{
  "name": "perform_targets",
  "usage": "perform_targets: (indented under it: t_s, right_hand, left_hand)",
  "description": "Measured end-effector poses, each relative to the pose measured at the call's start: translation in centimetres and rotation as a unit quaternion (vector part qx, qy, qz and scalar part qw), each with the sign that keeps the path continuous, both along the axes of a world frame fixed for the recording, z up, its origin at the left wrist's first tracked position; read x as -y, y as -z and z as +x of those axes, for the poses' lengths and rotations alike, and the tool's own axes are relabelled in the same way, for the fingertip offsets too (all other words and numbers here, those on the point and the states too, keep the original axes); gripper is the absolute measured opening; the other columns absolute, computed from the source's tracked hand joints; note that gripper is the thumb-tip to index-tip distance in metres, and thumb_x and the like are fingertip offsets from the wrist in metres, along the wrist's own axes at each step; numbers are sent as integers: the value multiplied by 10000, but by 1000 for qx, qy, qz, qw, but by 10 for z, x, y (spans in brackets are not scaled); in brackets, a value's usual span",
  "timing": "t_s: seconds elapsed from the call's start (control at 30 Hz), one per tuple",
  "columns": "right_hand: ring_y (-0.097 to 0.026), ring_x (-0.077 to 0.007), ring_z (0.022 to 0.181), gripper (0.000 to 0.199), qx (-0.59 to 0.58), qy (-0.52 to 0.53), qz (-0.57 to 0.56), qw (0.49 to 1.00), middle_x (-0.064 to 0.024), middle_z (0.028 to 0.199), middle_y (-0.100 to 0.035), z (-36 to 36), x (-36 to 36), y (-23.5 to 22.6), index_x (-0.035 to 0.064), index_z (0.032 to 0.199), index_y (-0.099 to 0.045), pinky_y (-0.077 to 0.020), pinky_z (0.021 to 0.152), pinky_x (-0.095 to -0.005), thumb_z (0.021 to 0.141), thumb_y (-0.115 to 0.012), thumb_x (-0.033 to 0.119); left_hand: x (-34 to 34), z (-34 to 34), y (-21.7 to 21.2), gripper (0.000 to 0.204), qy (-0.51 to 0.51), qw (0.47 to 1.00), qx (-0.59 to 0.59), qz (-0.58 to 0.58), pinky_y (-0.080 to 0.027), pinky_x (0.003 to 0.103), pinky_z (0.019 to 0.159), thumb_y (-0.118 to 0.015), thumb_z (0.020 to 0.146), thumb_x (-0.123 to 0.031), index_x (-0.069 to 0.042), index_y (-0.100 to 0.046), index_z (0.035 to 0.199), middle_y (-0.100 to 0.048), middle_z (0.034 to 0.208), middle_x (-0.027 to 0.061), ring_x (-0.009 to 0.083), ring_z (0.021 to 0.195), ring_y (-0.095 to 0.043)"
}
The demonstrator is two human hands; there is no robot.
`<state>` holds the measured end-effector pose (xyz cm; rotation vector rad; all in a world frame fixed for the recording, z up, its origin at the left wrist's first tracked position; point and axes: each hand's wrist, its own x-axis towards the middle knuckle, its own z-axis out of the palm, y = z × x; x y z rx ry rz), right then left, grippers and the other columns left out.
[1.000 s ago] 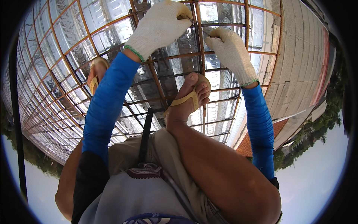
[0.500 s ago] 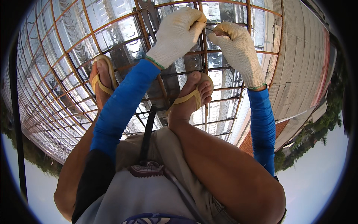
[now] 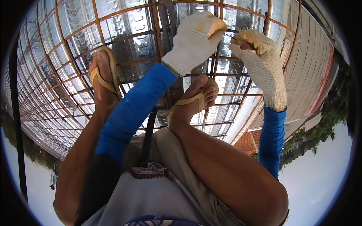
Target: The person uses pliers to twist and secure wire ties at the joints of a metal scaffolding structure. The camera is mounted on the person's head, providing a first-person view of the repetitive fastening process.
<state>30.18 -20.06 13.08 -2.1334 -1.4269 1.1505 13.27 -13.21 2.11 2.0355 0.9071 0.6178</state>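
My left hand (image 3: pixel 198 42), in a white knit glove, is closed just above a grid of rusty steel bars (image 3: pixel 157 26). Facing it, my right hand (image 3: pixel 261 58) is pinched shut in a matching glove, with a fingertip showing at the glove's end. A thin dark wire (image 3: pixel 231 37) spans the small gap between both hands and runs into their fingers. The bar crossing under the hands is partly hidden. Left of my left hand lies a long dark metal tool (image 3: pixel 164 22); its exact kind cannot be made out.
Shiny ribbed metal sheeting (image 3: pixel 128 47) lies beneath the bars. My feet, in yellow-strapped flip-flops (image 3: pixel 112 67), are on the grid. Pale boards (image 3: pixel 311 56) border it on the right, with greenery (image 3: pixel 305 148) beyond. A dark strap (image 3: pixel 149 137) hangs between my legs.
Both hands have shifted right and slightly down in the picture, with the wire still between them. The view of the grid has also shifted right.
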Motion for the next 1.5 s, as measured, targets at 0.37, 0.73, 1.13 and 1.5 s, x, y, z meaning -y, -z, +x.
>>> perform_targets:
  t_s: [0.37,0.73,1.13,1.5]
  right_hand:
    - [-737,-279,822,240,219,-263,141,929,-93,936,-746,27,-37,-6,135,1138,-722,-596,727,-384,938,-743,268]
    - [-763,-249,891,364,227,-146,134,954,-92,1001,-770,-21,16,-2,120,1255,-720,-616,750,-362,923,-798,248]
    - [-679,-98,754,217,67,79,96,990,-37,858,-745,-27,10,54,57,1052,-750,-551,676,-284,941,-787,239]
    - [-714,-286,702,162,236,71,227,942,-140,824,-719,-69,24,87,44,957,-730,-557,645,-386,902,-747,195]
  left_hand:
    - [-5,-2,-3,249,35,998,30,-34,-591,384,738,-795,914,-302,-86,-792,1037,-738,981,92,288,851,-726]
    - [-33,-14,2,271,121,992,38,8,-588,360,776,-684,1001,-279,-76,-738,1171,-750,1035,104,257,900,-728]
    - [-44,-14,-10,300,173,984,-15,-47,-577,410,866,-544,1039,-183,-87,-719,1264,-739,1100,151,282,976,-699]
    - [-61,-1,14,335,228,973,27,27,-569,391,955,-573,1026,-191,-90,-686,1325,-723,1237,157,277,1106,-688]
